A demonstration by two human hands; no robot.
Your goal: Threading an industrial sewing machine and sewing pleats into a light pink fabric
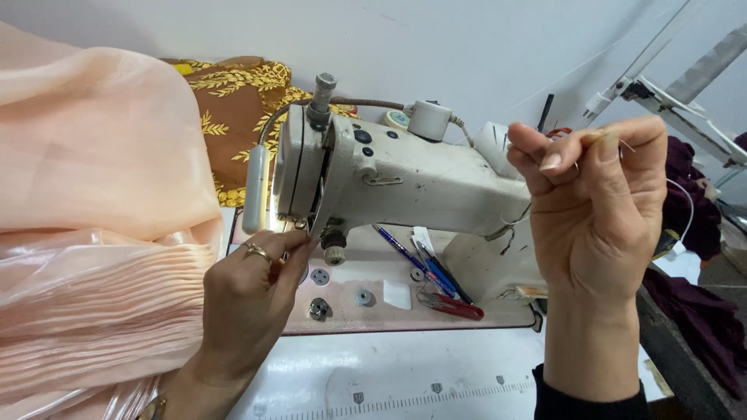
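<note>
Raised close to the camera, the right hand (595, 210) pinches a thin white thread (627, 145) between thumb and forefinger, its other fingers curled. Lower down, the left hand (249, 299) has its fingers pressed together at the needle area (299, 227) of the cream sewing machine (405, 183), beside the peach pleated fabric (93, 288). Threading likely goes best with the thread held taut and steady. Pens (424, 264) and red snips (455, 306) lie on the table (389, 373)
</note>
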